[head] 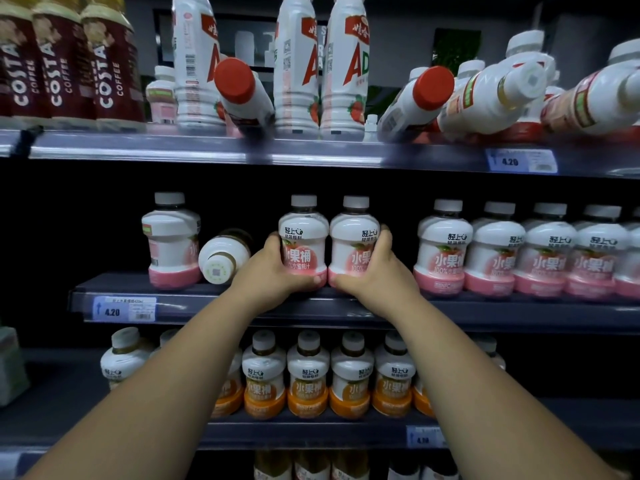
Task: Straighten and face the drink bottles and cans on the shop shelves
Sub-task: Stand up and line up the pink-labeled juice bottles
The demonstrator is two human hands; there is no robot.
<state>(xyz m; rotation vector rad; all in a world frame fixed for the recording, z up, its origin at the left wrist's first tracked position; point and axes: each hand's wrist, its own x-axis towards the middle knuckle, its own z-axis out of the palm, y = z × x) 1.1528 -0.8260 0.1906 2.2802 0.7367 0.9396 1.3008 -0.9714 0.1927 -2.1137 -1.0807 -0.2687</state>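
On the middle shelf (242,308) two pink peach-juice bottles stand upright side by side, labels forward. My left hand (273,268) grips the left bottle (304,233) round its lower half. My right hand (375,268) grips the right bottle (353,237) the same way. Left of them one bottle (225,256) lies on its side with its cap toward me, and another pink bottle (171,240) stands with its label turned away. A faced row of pink bottles (519,251) fills the right of the shelf.
The top shelf holds Costa coffee bottles (65,64), upright AD milk bottles (311,64) and several toppled red-capped bottles (242,95) and white ones (491,95). Orange juice bottles (308,375) line the lower shelf. Price tags (124,309) sit on the shelf edges.
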